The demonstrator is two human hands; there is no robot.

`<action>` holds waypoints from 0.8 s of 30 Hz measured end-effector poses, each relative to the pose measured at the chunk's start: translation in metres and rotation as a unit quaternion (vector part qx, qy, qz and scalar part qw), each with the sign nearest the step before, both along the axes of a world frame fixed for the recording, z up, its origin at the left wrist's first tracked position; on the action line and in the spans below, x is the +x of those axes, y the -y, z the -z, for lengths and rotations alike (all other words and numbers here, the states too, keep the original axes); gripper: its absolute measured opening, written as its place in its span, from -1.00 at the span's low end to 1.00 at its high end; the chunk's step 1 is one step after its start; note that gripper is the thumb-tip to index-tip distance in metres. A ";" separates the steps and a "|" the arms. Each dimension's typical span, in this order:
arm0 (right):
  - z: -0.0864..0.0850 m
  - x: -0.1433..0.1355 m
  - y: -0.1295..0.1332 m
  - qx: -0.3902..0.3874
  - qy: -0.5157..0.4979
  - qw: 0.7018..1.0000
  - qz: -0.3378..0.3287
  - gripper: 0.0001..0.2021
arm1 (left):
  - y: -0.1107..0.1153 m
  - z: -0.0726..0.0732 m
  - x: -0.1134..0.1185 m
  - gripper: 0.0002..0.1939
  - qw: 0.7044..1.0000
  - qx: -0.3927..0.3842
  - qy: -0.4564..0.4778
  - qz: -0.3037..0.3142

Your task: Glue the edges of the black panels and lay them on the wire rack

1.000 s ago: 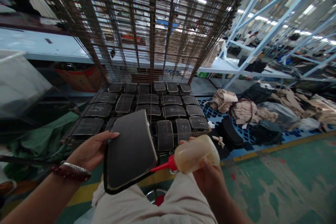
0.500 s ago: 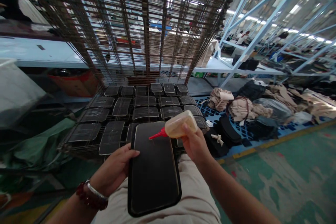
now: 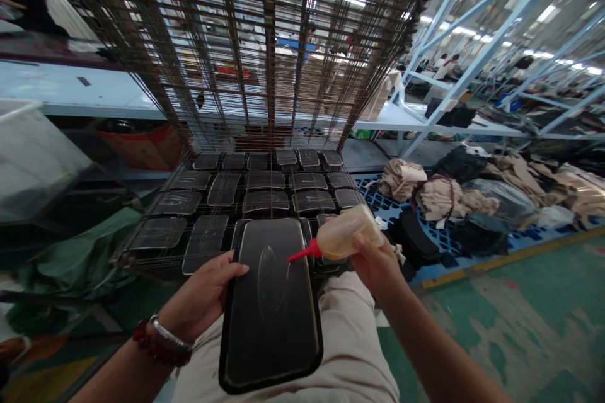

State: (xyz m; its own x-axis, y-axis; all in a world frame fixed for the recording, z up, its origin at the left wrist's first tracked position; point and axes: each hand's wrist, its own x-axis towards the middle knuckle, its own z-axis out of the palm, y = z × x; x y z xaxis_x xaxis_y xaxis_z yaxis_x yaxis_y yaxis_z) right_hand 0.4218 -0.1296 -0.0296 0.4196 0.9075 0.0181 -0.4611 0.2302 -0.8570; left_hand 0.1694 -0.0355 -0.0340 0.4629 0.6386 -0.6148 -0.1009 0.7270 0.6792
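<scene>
My left hand (image 3: pixel 208 293) grips the left edge of a black rounded rectangular panel (image 3: pixel 278 346), thumb on top, fingers hidden beneath. The panel rests over my lap, tilted towards me. In my right hand (image 3: pixel 375 264) is a squeeze bottle (image 3: pixel 347 233) of yellowish liquid, lying nearly on its side. Its red nozzle (image 3: pixel 302 253) points left, with the tip at the panel's upper right part. A thin, shiny looped line of the liquid (image 3: pixel 267 264) shows on the panel's upper half.
Ahead, a wire rack (image 3: pixel 271 214) holds rows of similar black panels, its hinged wire tiers raised behind. Beige fabric bundles (image 3: pixel 439 198) and black pieces lie on a blue pallet (image 3: pixel 430 274) to the right. A white bin (image 3: pixel 40 164) and green cloth (image 3: pixel 85 258) are at left.
The bottle has moved right and slightly down across the panel. A looped liquid line now shows where only a faint short mark was. My left hand keeps its hold.
</scene>
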 end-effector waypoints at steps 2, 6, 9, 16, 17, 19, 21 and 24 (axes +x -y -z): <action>-0.001 -0.002 -0.008 0.018 0.007 1.000 0.015 -0.47 | 0.001 0.000 0.001 -0.80 1.000 0.004 0.006 0.012; 0.005 -0.015 -0.005 0.020 0.001 0.999 -0.039 -0.49 | -0.002 -0.001 0.002 -0.81 1.000 0.005 0.014 0.012; 0.016 -0.021 0.006 -0.018 -0.028 0.995 -0.093 -0.48 | -0.009 -0.001 -0.001 -0.80 1.000 0.000 0.004 -0.015; 0.030 0.000 -0.012 -0.133 -0.352 0.926 0.026 -0.69 | -0.044 0.040 -0.018 -0.81 0.994 0.006 -0.022 -0.106; 0.030 0.006 -0.018 -0.126 -0.387 0.912 0.051 -0.69 | -0.052 0.050 -0.022 -0.82 0.992 0.005 -0.028 -0.125; 0.033 0.018 -0.028 -0.113 -0.431 0.891 0.091 -0.67 | -0.074 0.068 -0.031 -0.82 0.986 0.002 -0.047 -0.159; 0.040 0.030 -0.037 -0.110 -0.445 0.879 0.128 -0.67 | -0.101 0.084 -0.040 -0.79 0.981 0.000 -0.065 -0.180; 0.058 0.047 -0.051 -0.131 -0.446 0.869 0.173 -0.67 | -0.150 0.103 -0.049 -0.75 0.976 -0.009 -0.082 -0.202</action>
